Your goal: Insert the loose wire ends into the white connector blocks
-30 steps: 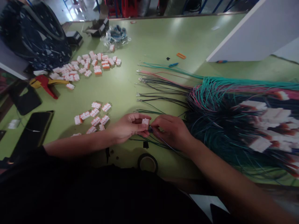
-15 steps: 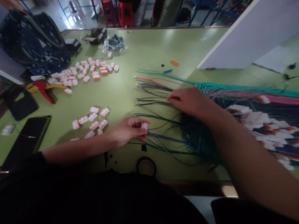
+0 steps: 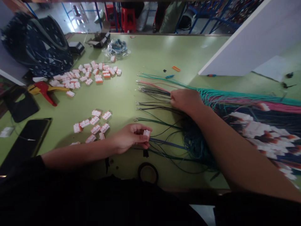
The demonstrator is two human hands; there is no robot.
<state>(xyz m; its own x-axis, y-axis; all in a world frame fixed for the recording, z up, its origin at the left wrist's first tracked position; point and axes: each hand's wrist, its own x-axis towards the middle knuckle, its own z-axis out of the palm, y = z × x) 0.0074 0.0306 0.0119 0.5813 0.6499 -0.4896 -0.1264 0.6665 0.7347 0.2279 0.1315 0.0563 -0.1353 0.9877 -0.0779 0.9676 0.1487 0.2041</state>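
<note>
Between the thumb and fingers of my left hand is a white and orange connector housing. Blue wires run rightward from near it; whether they are fixed in the housing I cannot tell. My right hand is closed over the bundle of black wires, its fingertips hidden beneath it. Metal-tipped ends of these wires point left. Beyond the black wires lie pink wires and green wires. Several loose connector housings rest left of my left hand.
A larger pile of housings lies at the far left beside red and yellow pliers. A phone is nearer. A tape roll sits by the front edge. Finished-looking wired connectors cover the right, near a white panel.
My right hand has shifted slightly, its fingers now curled more tightly over the black wires. My left hand still holds the connector housing. The whole view has tilted a little.
</note>
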